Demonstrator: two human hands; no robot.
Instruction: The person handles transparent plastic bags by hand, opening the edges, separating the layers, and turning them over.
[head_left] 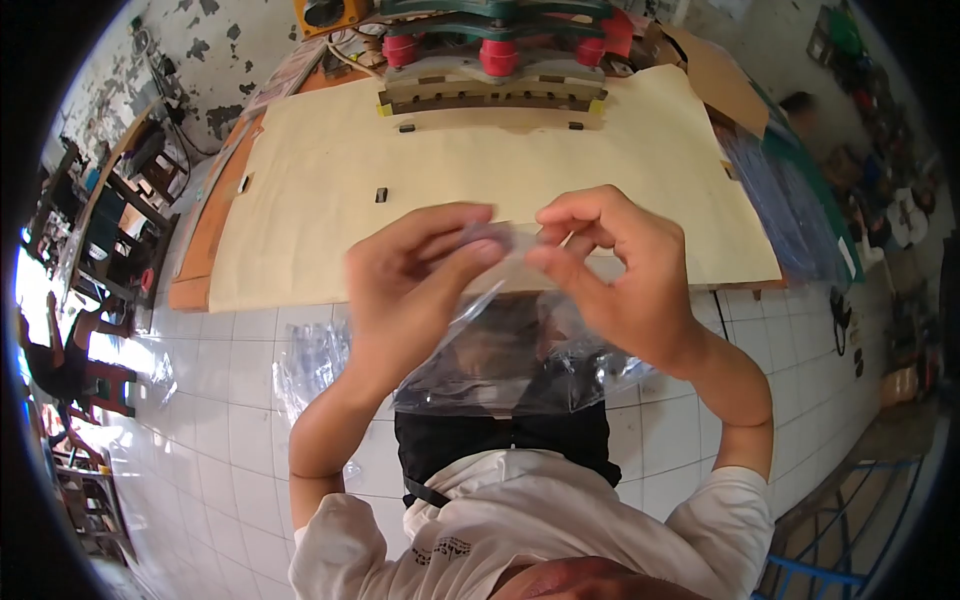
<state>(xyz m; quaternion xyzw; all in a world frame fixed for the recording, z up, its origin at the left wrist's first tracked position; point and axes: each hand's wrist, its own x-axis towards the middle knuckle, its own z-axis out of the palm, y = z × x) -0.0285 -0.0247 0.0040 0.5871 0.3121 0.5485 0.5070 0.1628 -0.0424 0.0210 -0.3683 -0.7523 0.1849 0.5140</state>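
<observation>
My left hand [425,275] is closed, thumb against fingers, on a piece of thin clear plastic [518,243] held up over the table's near edge. Opposite it, my right hand [625,270] has curled fingers, with thumb and fingertips pinched at the other side of that plastic. Motion smears the fingertips of both hands a little. Across my lap lies more clear plastic sheeting [490,375], crumpled and shiny. The plastic's exact shape is hard to make out.
Cream paper [300,200] covers the wooden table [190,290]. At its back stands a green press-like machine [490,85] with red parts. Small black blocks [381,195] lie on the paper. Plastic sheets [770,190] lie at the right; a blue metal frame [840,540] stands lower right.
</observation>
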